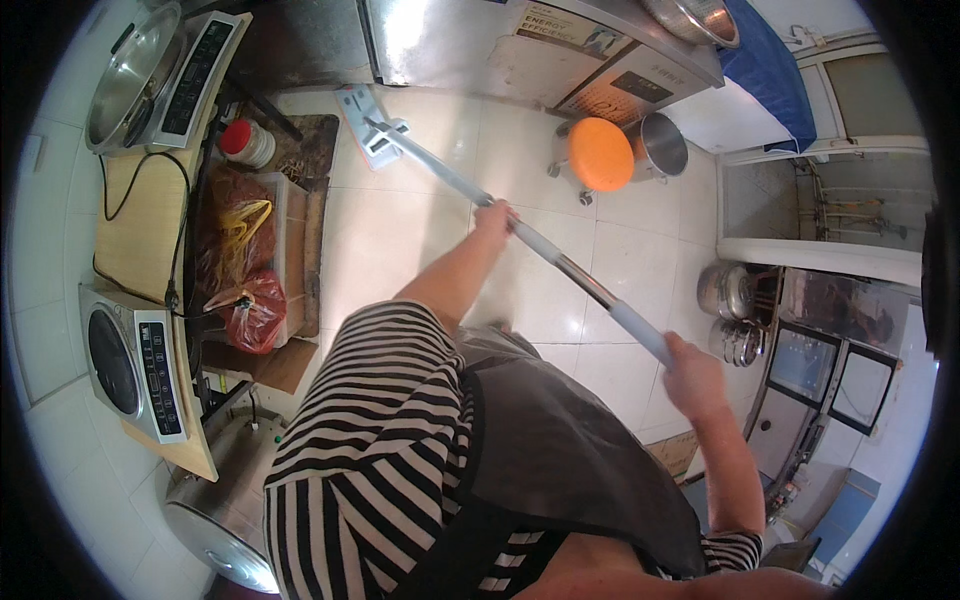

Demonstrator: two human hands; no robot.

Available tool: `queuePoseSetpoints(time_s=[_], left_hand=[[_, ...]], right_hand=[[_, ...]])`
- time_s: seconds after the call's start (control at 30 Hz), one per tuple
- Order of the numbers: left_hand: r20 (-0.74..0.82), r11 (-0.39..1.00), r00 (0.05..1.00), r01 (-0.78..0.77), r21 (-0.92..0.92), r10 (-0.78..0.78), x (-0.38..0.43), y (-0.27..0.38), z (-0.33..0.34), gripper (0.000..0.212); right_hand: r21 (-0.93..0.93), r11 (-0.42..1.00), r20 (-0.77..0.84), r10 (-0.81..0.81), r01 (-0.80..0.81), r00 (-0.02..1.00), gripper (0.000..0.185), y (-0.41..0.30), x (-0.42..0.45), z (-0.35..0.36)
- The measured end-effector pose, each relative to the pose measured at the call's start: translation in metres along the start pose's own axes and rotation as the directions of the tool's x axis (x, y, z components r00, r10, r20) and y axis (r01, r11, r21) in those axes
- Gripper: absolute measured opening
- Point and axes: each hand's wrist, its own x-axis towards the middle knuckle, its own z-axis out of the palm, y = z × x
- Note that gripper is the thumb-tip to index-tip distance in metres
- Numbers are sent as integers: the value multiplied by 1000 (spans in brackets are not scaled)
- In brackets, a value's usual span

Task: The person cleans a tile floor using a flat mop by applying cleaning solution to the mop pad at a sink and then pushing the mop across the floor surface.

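A flat mop with a long grey and metal handle [589, 280] stretches diagonally across the view. My left hand [495, 221] grips it partway along the pole. Near the pole's upper end, my right hand [694, 377] is closed around the grey grip. The flat mop head [371, 127] lies on the pale tiled floor [405, 225], close to the foot of a steel cabinet [450, 52] and to the right of a dark board. Its underside is hidden.
An orange round stool [600, 154] on casters stands beside a steel pot [661, 146]. Left, a wooden-topped table [139, 251] bears induction cookers [135, 367] and a pan [135, 79]; bags [257, 311] and a plastic bin [292, 202] sit below. Pots [726, 291] stand right.
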Motion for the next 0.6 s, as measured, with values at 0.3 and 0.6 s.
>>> queuePoseSetpoints(time_s=[0.3, 0.6], left_hand=[[7, 947, 998, 55, 318, -60, -8, 45, 26, 26], [68, 971, 975, 217, -97, -211, 10, 66, 85, 38]], right_hand=[[82, 979, -1, -185, 185, 983, 26, -24, 119, 46], [-63, 945, -73, -325, 321, 943, 36, 40, 148, -11]])
